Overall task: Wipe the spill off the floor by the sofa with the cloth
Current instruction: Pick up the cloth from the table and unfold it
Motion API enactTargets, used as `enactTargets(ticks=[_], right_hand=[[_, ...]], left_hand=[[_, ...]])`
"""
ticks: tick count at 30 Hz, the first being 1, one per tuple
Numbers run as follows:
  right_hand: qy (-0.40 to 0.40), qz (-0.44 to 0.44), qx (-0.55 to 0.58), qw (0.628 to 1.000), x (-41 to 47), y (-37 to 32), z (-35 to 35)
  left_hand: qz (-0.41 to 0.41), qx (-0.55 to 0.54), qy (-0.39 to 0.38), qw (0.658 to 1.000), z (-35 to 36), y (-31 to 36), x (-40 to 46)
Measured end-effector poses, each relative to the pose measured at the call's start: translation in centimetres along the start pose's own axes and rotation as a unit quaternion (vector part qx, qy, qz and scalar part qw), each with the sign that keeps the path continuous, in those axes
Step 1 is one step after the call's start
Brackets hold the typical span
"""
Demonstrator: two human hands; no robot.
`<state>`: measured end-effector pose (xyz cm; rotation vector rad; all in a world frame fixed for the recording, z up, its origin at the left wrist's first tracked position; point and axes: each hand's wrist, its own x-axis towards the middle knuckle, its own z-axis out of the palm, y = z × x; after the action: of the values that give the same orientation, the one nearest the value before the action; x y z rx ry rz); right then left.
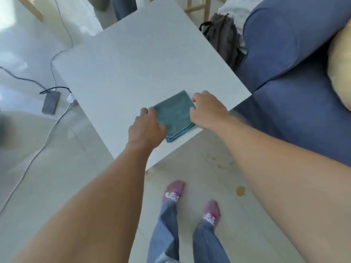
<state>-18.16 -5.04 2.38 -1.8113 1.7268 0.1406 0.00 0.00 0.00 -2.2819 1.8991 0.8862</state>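
Observation:
A folded teal cloth (174, 115) lies flat near the front corner of a white table (133, 69). My left hand (147, 128) rests on the cloth's left edge, fingers curled over it. At the cloth's right edge sits my right hand (208, 110), fingers bent down onto it. Whether either hand grips the cloth is unclear. A yellowish spill (240, 191) marks the pale floor to the right of my feet, with smaller drops (220, 165) trailing toward the blue sofa (296, 76).
My feet in pink socks (173, 192) stand on the tiled floor below the table. Cables and a grey power pack (50, 102) lie on the floor at left. A dark backpack (223, 37) leans by the sofa's arm. A cream cushion (340, 71) sits on the sofa.

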Motion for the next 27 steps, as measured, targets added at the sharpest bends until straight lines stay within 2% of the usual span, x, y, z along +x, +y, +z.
enactTargets(ticks=[5, 8, 11, 15, 19, 22, 27], right_hand=[[0.078, 0.031, 0.079, 0.993, 7.4, 1.9, 6.2], [0.168, 0.062, 0.091, 0.980, 9.0, 2.3, 9.9], [0.221, 0.067, 0.138, 0.963, 8.6, 2.2, 11.8], [0.269, 0.064, 0.240, 0.930, 6.2, 4.0, 12.3], [0.359, 0.103, 0.369, 0.851, 2.2, 8.8, 12.1], [0.412, 0.148, 0.401, 0.805, -1.0, 14.3, 12.9], [0.440, 0.248, 0.391, 0.769, -7.2, 24.6, 16.4]], left_hand=[[-0.051, -0.025, 0.136, 0.989, 5.9, -2.9, 5.7], [-0.063, -0.053, 0.205, 0.975, 8.3, -3.6, 7.1], [-0.051, -0.085, 0.222, 0.970, 9.3, -2.7, 7.1], [0.015, -0.121, 0.193, 0.974, 9.3, 0.2, 6.7], [0.106, -0.209, 0.145, 0.961, 10.1, 5.7, 6.3], [0.184, -0.215, 0.090, 0.955, 12.5, 10.9, 5.7], [0.286, -0.203, -0.051, 0.935, 20.8, 18.8, 2.6]])
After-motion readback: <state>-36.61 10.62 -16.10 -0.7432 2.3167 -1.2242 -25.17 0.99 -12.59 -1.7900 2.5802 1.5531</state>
